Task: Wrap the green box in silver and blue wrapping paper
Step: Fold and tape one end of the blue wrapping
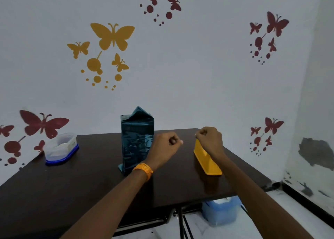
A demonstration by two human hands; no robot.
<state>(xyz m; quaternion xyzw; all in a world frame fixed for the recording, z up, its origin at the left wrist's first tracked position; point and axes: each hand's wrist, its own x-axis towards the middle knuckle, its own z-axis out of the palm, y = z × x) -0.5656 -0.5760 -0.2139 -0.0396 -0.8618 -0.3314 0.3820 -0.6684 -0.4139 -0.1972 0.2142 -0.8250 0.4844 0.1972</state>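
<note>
Both forearms reach forward over the near edge of the dark table [54, 193]; a blue bin [220, 211] stands on the floor beneath its right side. The left hand [167, 142], with an orange thread band [143, 170] at the wrist, is raised just right of the box, its fingers [173, 140] curled tightly inward. The right hand [209, 139] hovers above the far end of a yellow dispenser [207, 164], its fingers [202, 133] likewise curled. A pale fleck shows at each hand's fingertips; whether a strip of tape is pinched between them cannot be told. The box [137, 141] stands upright at mid-table, already sheathed in glossy blue paper. The top flaps rise to an unsealed peak and a loose flap projects at the lower left corner. Judgement: the box is probably light and stiff, but the foil-like paper is slick and will crease or tear easily. Steady it with flat fingers on the broad side faces, low down, and avoid the peaked top. Farther left sits a clear lidded container [61, 150] with a blue base. Behind it is a white wall with butterfly decals [113, 36].
</note>
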